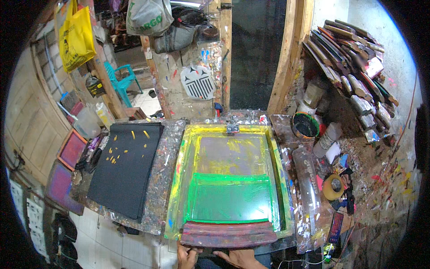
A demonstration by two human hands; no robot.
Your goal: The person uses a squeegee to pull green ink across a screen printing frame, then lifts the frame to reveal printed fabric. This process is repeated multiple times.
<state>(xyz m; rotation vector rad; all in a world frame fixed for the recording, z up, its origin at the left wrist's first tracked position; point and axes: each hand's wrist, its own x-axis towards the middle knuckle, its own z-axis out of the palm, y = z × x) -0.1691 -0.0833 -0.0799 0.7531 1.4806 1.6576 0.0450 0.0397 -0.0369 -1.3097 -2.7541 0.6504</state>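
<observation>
A wooden printing screen (174, 201) lies on the table in front of me, its frame smeared yellow and green. Bright green ink (230, 197) covers the near half of its mesh. Across its near end rests a long dark-red squeegee (228, 234). Just below the squeegee, my left hand (187, 256) has its fingers curled at the near edge. My right hand (239, 258) is beside it, thumb pointing left, the other fingers mostly hidden. A dark strip shows between the hands; what they grip there cannot be made out. A metal hinge clamp (232, 128) is at the screen's far edge.
Left of the screen lies a stack of black fabric (123, 175) with small yellow marks. To the right are a clear bottle (306, 179), a tape roll (334, 187), an ink bucket (306, 125) and a phone-like device (335, 227). Several squeegees (349, 62) hang on the right wall.
</observation>
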